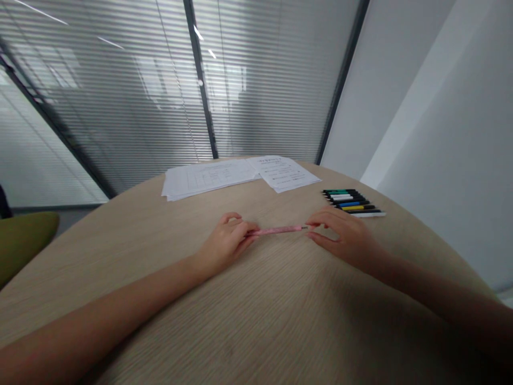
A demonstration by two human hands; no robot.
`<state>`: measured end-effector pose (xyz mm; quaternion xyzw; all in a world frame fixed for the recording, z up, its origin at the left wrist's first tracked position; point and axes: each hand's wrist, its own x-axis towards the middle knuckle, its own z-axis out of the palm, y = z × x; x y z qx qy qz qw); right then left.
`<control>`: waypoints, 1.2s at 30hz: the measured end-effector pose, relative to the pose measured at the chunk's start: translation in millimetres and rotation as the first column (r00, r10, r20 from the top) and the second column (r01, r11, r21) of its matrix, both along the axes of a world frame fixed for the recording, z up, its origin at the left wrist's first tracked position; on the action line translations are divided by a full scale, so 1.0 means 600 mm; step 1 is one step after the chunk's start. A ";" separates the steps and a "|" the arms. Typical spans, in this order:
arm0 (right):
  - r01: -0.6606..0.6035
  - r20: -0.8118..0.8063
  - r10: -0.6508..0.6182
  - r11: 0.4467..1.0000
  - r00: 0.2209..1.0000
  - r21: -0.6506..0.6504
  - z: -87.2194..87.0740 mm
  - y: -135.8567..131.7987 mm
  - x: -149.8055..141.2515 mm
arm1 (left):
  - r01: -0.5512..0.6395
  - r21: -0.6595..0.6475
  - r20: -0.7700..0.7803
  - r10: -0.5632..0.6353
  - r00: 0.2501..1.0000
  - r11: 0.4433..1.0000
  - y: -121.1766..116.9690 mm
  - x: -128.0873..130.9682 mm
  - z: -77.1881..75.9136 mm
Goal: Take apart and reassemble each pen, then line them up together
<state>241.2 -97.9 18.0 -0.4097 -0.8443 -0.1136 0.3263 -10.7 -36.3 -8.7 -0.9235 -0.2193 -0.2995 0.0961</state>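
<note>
A slim pink pen (279, 230) lies across the middle of the table, its small dark end pointing right. My left hand (230, 240) pinches the pen's left end between thumb and fingers. At the other end, my right hand (347, 235) has its thumb and fingers apart, with the fingertips close to the dark end. Whether those fingertips touch it, I cannot tell. Just beyond my right hand lies a row of several pens (348, 202) side by side, in black, green, white, blue and yellow.
Printed paper sheets (212, 176) lie at the far side of the round wooden table (224, 321), one sheet (286, 174) overlapping the stack's right side. A green chair (28, 235) stands to the left. Behind the table are glass panels with blinds (260, 80) and a white wall (452, 133).
</note>
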 end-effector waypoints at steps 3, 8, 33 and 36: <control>-0.002 0.002 0.002 1.000 1.000 -0.007 0.003 0.001 0.000 | 0.013 -0.005 0.003 -0.013 1.000 1.000 0.000 0.000 0.000; -0.033 0.005 0.034 0.998 0.999 -0.062 0.000 -0.001 -0.005 | 0.064 0.032 -0.005 -0.064 0.998 0.997 0.000 0.001 -0.002; 0.288 0.320 -0.170 0.883 0.932 -0.371 -0.038 0.062 0.044 | -0.107 -0.080 -0.077 0.101 0.992 0.991 0.006 0.004 0.000; 0.257 0.279 -0.156 0.890 0.947 -0.376 -0.036 0.060 0.041 | -0.116 -0.073 -0.079 0.110 0.991 0.991 0.007 0.004 -0.001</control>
